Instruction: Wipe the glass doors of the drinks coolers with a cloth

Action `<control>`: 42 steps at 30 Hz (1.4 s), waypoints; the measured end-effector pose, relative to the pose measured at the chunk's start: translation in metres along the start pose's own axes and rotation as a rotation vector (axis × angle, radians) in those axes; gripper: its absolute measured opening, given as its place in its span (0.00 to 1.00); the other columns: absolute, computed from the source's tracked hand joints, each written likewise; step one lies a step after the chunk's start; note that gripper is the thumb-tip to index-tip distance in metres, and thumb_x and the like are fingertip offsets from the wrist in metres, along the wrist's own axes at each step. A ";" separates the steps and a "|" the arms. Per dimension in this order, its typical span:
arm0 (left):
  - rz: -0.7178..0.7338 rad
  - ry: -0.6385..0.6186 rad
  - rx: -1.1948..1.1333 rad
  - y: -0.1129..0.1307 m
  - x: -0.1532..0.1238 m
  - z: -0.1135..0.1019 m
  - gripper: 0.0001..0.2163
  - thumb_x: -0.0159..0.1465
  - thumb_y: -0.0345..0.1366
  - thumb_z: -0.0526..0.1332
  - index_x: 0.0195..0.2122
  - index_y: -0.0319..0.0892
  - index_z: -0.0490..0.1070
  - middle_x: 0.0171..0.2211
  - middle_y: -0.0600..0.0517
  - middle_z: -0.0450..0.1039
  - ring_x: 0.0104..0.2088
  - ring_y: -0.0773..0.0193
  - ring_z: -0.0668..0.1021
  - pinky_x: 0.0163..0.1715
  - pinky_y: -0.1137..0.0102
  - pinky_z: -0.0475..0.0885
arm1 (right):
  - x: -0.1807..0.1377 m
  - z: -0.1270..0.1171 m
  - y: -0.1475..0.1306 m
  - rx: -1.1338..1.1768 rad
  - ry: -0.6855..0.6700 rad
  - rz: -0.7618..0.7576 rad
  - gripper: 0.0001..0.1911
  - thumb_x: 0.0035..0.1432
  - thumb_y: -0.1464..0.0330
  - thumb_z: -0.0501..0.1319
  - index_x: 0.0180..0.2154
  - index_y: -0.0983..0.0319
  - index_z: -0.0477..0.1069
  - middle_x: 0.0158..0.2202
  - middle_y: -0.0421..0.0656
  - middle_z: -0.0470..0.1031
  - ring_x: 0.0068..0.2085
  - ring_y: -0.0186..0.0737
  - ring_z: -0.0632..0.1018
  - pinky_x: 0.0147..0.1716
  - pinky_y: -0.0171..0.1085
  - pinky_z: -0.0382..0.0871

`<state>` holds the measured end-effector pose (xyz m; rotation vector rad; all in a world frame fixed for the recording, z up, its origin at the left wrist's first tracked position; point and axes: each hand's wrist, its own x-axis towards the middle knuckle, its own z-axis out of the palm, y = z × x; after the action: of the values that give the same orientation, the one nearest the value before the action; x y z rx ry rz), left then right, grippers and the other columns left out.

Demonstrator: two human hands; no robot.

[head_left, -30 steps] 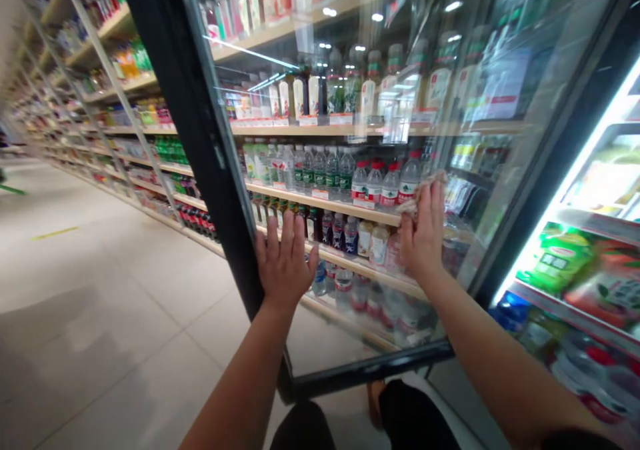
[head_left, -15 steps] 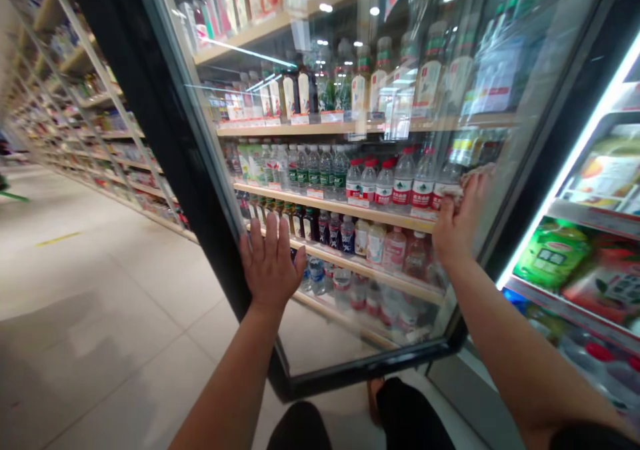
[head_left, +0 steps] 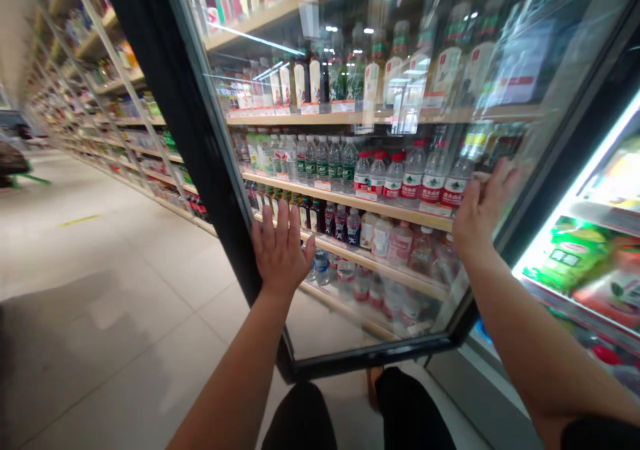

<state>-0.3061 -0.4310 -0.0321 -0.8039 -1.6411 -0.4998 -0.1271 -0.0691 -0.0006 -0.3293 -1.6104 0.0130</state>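
I had slid the cloth [head_left: 481, 177] rightward, held by my right hand's [head_left: 483, 220] fingers, leaving little glass [head_left: 340, 333] before the frame [head_left: 563, 170]; my left hand [head_left: 281, 257] lay flat, fingers slightly spread.

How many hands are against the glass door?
2: left hand at the left edge of the glass door, right hand near its right edge, over a mostly hidden cloth. No other hands show.

Pale tiled floor [head_left: 165, 257] – yellow strip [head_left: 79, 221], stocked shelves [head_left: 117, 83]
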 end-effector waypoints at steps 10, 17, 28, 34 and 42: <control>0.003 -0.011 0.039 0.004 -0.001 -0.006 0.31 0.71 0.45 0.56 0.72 0.38 0.55 0.71 0.39 0.54 0.74 0.47 0.51 0.73 0.49 0.45 | 0.035 0.005 -0.084 0.061 -0.004 -0.045 0.37 0.74 0.61 0.48 0.75 0.67 0.37 0.76 0.59 0.36 0.76 0.60 0.44 0.71 0.64 0.48; 0.041 0.027 0.056 0.007 0.002 -0.009 0.32 0.71 0.44 0.56 0.73 0.36 0.54 0.71 0.39 0.55 0.74 0.51 0.50 0.74 0.54 0.41 | -0.006 0.013 -0.161 0.041 -0.228 -0.280 0.36 0.73 0.66 0.44 0.75 0.51 0.27 0.77 0.45 0.41 0.76 0.55 0.49 0.70 0.64 0.53; 0.063 0.057 0.018 0.008 0.004 -0.011 0.31 0.73 0.43 0.56 0.73 0.35 0.53 0.71 0.40 0.55 0.75 0.55 0.43 0.74 0.56 0.38 | -0.030 0.026 -0.215 0.033 -0.264 -0.437 0.38 0.71 0.73 0.45 0.75 0.53 0.28 0.76 0.41 0.47 0.76 0.42 0.47 0.73 0.53 0.51; 0.031 0.022 -0.019 0.006 0.001 -0.006 0.30 0.73 0.40 0.55 0.74 0.38 0.51 0.72 0.41 0.53 0.75 0.53 0.46 0.74 0.54 0.38 | -0.033 0.026 -0.201 0.119 -0.195 -0.510 0.37 0.71 0.73 0.48 0.75 0.55 0.36 0.77 0.44 0.42 0.75 0.44 0.53 0.72 0.51 0.56; 0.031 0.025 -0.002 0.005 0.000 -0.006 0.31 0.72 0.40 0.56 0.74 0.38 0.49 0.72 0.40 0.53 0.74 0.50 0.47 0.74 0.52 0.40 | -0.058 0.014 -0.183 0.090 -0.287 -0.516 0.38 0.69 0.75 0.50 0.75 0.58 0.38 0.75 0.47 0.51 0.75 0.45 0.51 0.73 0.52 0.52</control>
<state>-0.2983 -0.4324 -0.0311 -0.8203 -1.6030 -0.4881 -0.1763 -0.2538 -0.0197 0.1723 -1.9333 -0.2714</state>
